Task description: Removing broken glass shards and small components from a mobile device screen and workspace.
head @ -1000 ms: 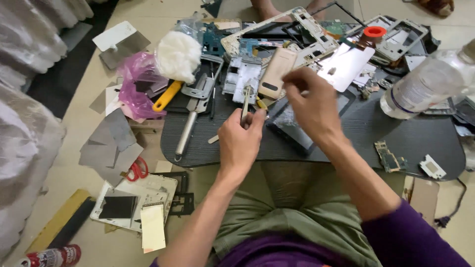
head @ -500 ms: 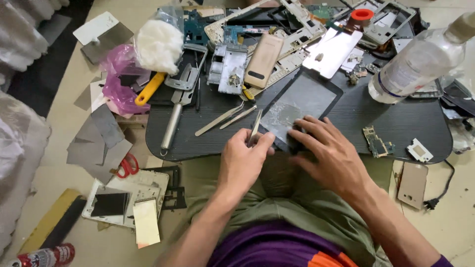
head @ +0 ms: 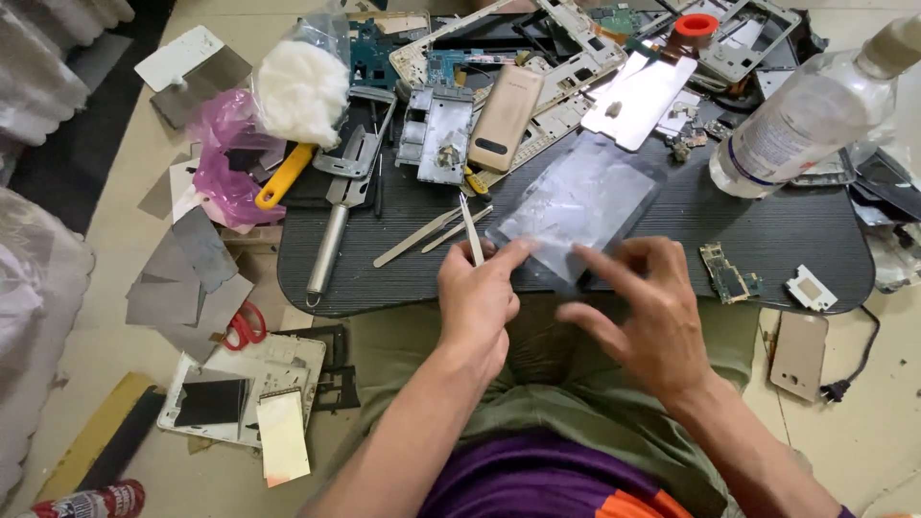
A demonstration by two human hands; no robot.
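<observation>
Lifting off the screen panel, right hand; left hand still gripping tweezers

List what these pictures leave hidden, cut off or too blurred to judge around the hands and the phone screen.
- Head view: the near edge of the phone screen lies under the fingertips of both hands.
- Right hand is motion-blurred, so its contact with the screen is unclear.
- Left hand covers the lower end of the tweezers.
- The clear bottle is cut off by the right frame edge.
- The circuit board parts are too small to tell.
</observation>
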